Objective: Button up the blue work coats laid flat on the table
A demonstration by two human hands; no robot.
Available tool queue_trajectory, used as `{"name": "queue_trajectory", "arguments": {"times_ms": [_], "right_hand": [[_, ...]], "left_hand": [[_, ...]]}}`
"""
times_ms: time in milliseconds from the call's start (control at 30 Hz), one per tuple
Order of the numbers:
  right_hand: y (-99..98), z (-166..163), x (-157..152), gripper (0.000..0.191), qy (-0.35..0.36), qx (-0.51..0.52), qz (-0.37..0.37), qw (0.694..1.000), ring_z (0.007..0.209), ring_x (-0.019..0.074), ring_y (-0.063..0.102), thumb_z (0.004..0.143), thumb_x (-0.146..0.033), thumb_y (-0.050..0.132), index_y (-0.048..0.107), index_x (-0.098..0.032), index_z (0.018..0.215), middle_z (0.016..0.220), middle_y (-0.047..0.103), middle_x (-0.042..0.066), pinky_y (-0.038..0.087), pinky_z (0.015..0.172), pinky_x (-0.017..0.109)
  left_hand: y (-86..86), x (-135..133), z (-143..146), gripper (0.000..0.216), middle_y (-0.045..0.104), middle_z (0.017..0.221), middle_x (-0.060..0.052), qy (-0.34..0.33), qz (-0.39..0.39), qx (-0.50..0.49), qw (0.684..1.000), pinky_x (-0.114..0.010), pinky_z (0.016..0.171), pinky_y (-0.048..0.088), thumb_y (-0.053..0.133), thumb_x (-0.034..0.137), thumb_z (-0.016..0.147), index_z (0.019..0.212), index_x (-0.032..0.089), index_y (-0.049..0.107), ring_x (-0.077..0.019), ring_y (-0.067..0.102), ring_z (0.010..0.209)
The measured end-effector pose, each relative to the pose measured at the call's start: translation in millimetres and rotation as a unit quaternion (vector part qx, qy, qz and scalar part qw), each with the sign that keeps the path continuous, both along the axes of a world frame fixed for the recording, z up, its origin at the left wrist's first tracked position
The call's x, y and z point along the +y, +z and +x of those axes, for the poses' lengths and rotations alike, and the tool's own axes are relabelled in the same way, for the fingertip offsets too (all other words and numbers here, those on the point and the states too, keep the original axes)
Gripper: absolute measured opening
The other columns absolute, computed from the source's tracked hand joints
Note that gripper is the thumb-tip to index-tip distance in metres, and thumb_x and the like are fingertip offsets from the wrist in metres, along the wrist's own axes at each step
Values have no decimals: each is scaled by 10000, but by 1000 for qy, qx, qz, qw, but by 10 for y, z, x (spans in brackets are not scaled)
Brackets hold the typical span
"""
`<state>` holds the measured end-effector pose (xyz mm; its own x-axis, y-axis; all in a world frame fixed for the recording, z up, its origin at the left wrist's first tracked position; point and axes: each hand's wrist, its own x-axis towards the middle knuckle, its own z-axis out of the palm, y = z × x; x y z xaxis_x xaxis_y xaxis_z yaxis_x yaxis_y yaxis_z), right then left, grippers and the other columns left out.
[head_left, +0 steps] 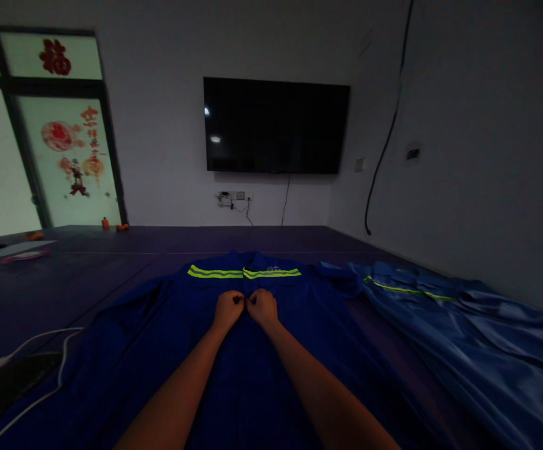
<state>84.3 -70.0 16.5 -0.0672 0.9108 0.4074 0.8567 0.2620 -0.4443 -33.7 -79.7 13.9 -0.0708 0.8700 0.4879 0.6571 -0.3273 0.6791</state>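
Two grey walls (154, 137) meet beyond my hands, over a purple surface (159, 240) spreading around them. A black screen (276, 125) hangs ahead. Directly beneath both hands lies the dark blue jacket (246, 362), collar pointing away from me, long axis running toward the screen; my forearms (177, 400) hide part of it. Right of my hands lies a paler blue garment (463, 331); left, a white cable (63, 361). My left hand (229, 310) and right hand (262, 306) pinch the jacket's middle front, fingertips almost meeting.
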Motion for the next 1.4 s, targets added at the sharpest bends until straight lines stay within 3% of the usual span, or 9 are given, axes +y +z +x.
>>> {"name": "queue_trajectory", "arguments": {"times_ms": [767, 1100, 1400], "right_hand": [[-18, 8, 65, 164, 8, 18, -12, 1000, 877, 169, 595, 744, -281, 538, 690, -220, 738, 876, 678, 38, 396, 731, 231], [7, 26, 52, 257, 26, -33, -21, 999, 956, 189, 563, 799, -365, 486, 690, -209, 787, 966, 652, 68, 390, 760, 254], [-6, 62, 65, 201, 77, -49, -8, 996, 984, 187, 536, 789, -351, 520, 675, -224, 793, 992, 628, 41, 373, 809, 279]], "left_hand": [[-20, 22, -10, 77, 637, 699, -50, 28, -5, 79, 996, -230, 628, 375, 600, 150, 662, 626, 140, 667, -146, 562, 690], [-19, 35, -21, 136, 659, 719, -33, 16, -8, 42, 999, -226, 655, 404, 550, 109, 715, 669, 153, 671, -136, 583, 709], [-17, 33, -25, 172, 681, 740, -37, 12, -4, 2, 1000, -234, 678, 438, 515, 126, 748, 688, 151, 674, -139, 612, 719]]}}
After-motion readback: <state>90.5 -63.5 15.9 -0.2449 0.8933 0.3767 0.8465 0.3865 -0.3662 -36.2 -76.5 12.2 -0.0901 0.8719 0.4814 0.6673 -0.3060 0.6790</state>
